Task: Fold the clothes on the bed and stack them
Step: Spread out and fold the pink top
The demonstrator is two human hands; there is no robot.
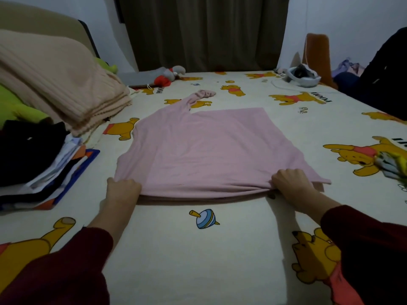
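2 dark red knitted sleeves fill the bottom corners, both cut off by the frame edge, so nothing above the forearms shows. From them the left hand and the right hand reach forward onto the cream bedsheet printed with yellow cartoon bears.

Each hand has its fingers curled over the near edge of the pale pink soft-knit garment, gripping a bunch of cloth at either end of that edge. The fingertips are tucked under the fabric and hidden; only knuckles and backs of hands show. The cloth is drawn into creases between the 2 hands.

The pink garment lies spread flat in the middle of the bed, with 1 long sleeve trailing off its far left corner and ending in a crumpled cuff. Its near edge looks doubled, though how many layers lie there is hard to make out.

At left sits a stack of folded dark and white clothes, partly cut off, with a folded beige ribbed blanket behind it. Small items along the far edge are too dim to identify.
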